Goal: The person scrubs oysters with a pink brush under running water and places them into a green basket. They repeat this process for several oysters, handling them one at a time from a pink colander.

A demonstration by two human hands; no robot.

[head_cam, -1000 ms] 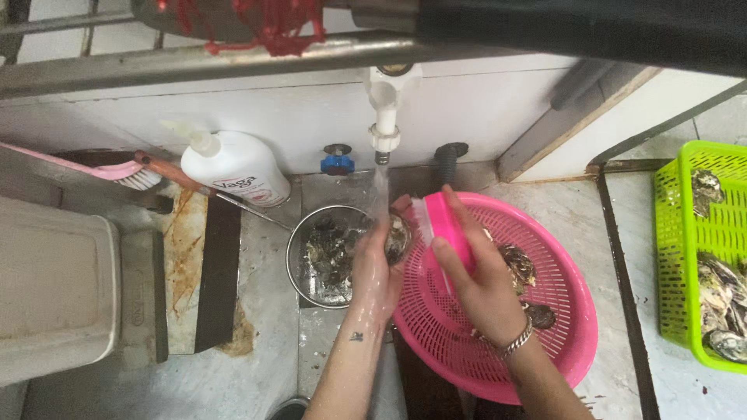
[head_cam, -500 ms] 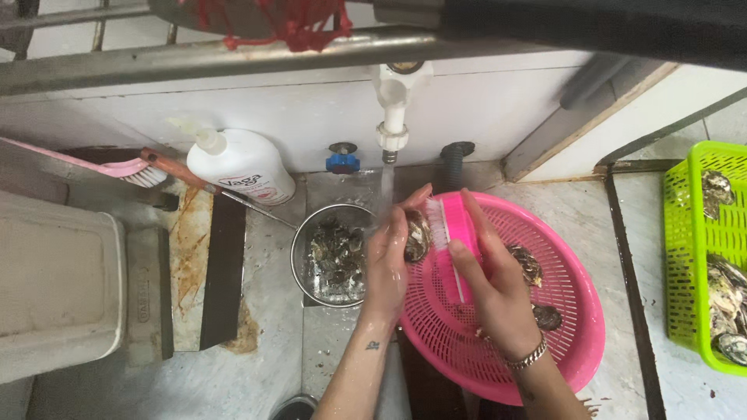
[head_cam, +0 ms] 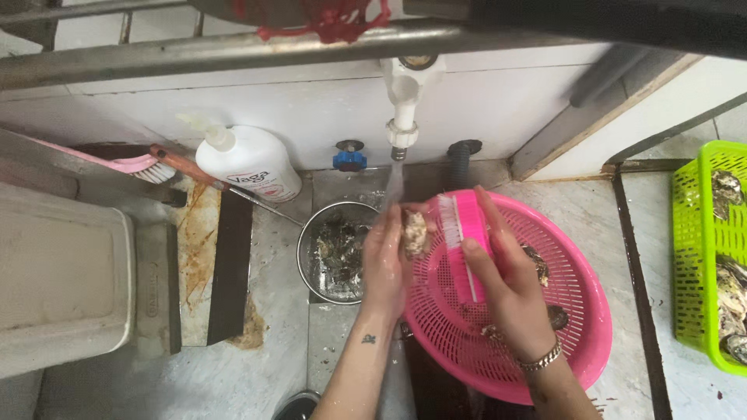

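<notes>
My left hand (head_cam: 385, 260) holds an oyster shell (head_cam: 415, 232) under the water stream running from the white tap (head_cam: 403, 117). My right hand (head_cam: 506, 272) grips a pink scrubbing brush (head_cam: 463, 241), its white bristles against the shell. Both hands hover over the left rim of a round pink colander (head_cam: 576, 342) that has a few oysters lying in it. Just left of my left hand sits a metal strainer (head_cam: 336, 250) filled with several dark oysters.
A white pump bottle (head_cam: 249, 163) stands at the back left, beside a pink-handled brush (head_cam: 117, 162). A white tub (head_cam: 62, 276) sits at far left. A green basket (head_cam: 712, 257) with oysters stands at the right edge. A metal rail (head_cam: 233, 47) crosses overhead.
Both hands with the shell and brush have shifted slightly right and up under the water stream. The brush has slid along the shell.
</notes>
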